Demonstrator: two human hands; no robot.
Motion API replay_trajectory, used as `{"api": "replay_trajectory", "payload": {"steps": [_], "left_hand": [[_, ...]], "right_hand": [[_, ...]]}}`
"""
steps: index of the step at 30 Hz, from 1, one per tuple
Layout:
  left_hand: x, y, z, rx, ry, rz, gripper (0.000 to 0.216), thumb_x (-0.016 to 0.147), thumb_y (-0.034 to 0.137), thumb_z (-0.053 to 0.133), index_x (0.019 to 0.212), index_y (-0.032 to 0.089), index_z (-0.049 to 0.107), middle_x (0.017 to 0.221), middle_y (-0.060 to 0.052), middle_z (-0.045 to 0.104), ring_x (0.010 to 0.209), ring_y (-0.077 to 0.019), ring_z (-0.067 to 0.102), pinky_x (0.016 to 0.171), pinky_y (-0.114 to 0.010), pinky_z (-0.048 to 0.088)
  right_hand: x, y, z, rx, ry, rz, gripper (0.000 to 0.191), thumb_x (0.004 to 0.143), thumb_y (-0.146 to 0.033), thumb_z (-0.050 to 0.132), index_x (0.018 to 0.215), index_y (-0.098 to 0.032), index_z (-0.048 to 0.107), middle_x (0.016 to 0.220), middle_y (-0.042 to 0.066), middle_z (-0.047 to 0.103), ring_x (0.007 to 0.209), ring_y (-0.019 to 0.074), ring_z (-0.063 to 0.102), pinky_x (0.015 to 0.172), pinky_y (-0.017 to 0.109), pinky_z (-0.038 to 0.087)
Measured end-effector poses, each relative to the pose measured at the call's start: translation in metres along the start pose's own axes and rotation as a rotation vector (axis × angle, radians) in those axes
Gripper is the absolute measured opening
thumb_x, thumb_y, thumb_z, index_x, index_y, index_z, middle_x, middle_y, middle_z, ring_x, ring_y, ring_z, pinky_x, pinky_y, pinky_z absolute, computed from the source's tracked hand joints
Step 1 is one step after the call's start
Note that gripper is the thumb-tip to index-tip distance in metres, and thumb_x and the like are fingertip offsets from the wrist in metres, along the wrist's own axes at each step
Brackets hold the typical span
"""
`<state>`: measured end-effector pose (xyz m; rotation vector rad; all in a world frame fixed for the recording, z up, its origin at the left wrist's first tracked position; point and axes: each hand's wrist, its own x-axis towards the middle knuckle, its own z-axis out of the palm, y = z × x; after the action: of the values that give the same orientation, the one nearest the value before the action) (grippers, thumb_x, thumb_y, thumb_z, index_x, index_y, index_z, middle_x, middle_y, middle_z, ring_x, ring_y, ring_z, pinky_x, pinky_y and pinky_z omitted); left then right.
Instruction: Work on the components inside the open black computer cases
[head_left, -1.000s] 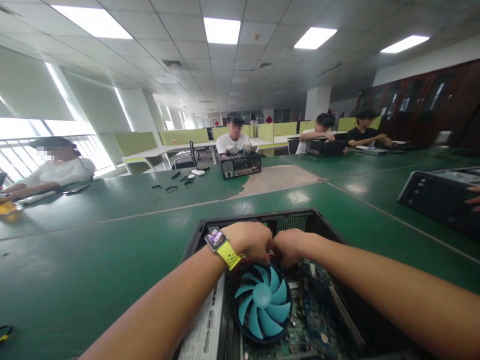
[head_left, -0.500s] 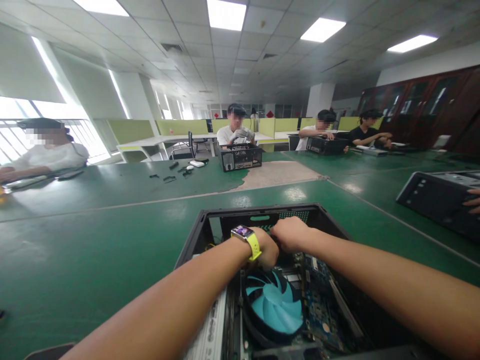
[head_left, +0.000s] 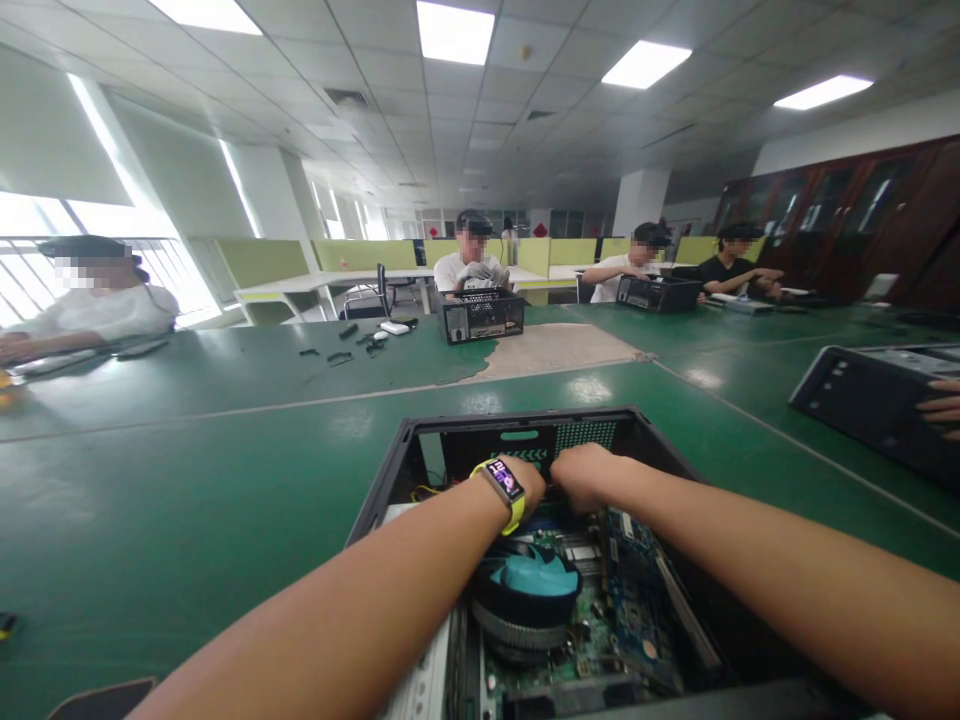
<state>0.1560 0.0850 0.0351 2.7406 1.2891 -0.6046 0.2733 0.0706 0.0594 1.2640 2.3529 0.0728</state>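
The open computer case (head_left: pixel 420 455) sits on the green table (head_left: pixel 187 480) at 6 o'clock in the view, directly before the person; both hands reach into its far end. The left hand (head_left: pixel 529 480), with a yellow-strapped watch (head_left: pixel 504 487) on its wrist, dips behind the cooler; its fingers are hidden, so I cannot tell whether they are closed on anything; the right hand (head_left: pixel 585 475) sits just beside it at 3 o'clock, curled knuckles-up against the rear panel, and what it grips, if anything, cannot be seen. Directly below the hands, at 6 o'clock from them, stands the cooler with its teal fan (head_left: pixel 534 578) on top of ribbed metal fins; at 3 o'clock of the fan lies the blue-green circuit board (head_left: pixel 637 580).

Further out, at 12 o'clock across the table, stands another open case (head_left: pixel 480 315) with a seated person (head_left: pixel 471 268) behind it; small dark parts (head_left: pixel 352 345) lie at 11 o'clock; at 3 o'clock a black case (head_left: pixel 870 400) lies on its side with someone else's fingertips (head_left: pixel 941 405) on it; at 9 o'clock another person (head_left: pixel 97 310) leans on the table.
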Motion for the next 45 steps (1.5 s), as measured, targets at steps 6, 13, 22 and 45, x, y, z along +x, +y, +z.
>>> {"api": "replay_trajectory", "payload": {"steps": [6, 13, 22, 45], "left_hand": [[-0.003, 0.006, -0.005, 0.064, -0.064, -0.028, 0.045, 0.052, 0.019, 0.078, 0.097, 0.017, 0.073, 0.091, -0.016, 0.072, 0.085, -0.0295, 0.068, 0.075, -0.035, 0.056], [-0.013, 0.009, -0.013, 0.094, -0.047, 0.013, 0.04, 0.06, 0.024, 0.075, 0.098, 0.014, 0.071, 0.096, -0.018, 0.071, 0.091, -0.0321, 0.066, 0.079, -0.041, 0.055], [-0.018, 0.012, -0.019, 0.107, -0.071, 0.01, 0.041, 0.062, 0.022, 0.073, 0.101, 0.012, 0.07, 0.099, -0.02, 0.07, 0.091, -0.0344, 0.066, 0.077, -0.044, 0.056], [-0.012, 0.014, -0.015, 0.141, -0.06, -0.003, 0.037, 0.063, 0.022, 0.075, 0.1, 0.015, 0.071, 0.097, -0.018, 0.071, 0.09, -0.032, 0.067, 0.079, -0.042, 0.055]], "right_hand": [[0.0, 0.0, 0.001, -0.017, -0.027, -0.004, 0.037, 0.059, -0.021, 0.07, 0.095, -0.013, 0.071, 0.095, 0.016, 0.069, 0.087, 0.0298, 0.066, 0.07, 0.035, 0.054], [-0.002, 0.001, -0.003, -0.024, -0.031, -0.008, 0.036, 0.06, -0.021, 0.072, 0.095, -0.012, 0.071, 0.095, 0.016, 0.069, 0.087, 0.0294, 0.066, 0.072, 0.036, 0.054], [0.0, 0.003, -0.005, -0.007, -0.028, 0.015, 0.038, 0.059, -0.022, 0.071, 0.096, -0.012, 0.07, 0.097, 0.016, 0.069, 0.087, 0.0298, 0.066, 0.07, 0.036, 0.054], [0.002, 0.003, -0.004, -0.009, -0.07, 0.033, 0.046, 0.059, -0.026, 0.074, 0.102, -0.011, 0.069, 0.1, 0.017, 0.068, 0.091, 0.0317, 0.065, 0.072, 0.039, 0.054]]}}
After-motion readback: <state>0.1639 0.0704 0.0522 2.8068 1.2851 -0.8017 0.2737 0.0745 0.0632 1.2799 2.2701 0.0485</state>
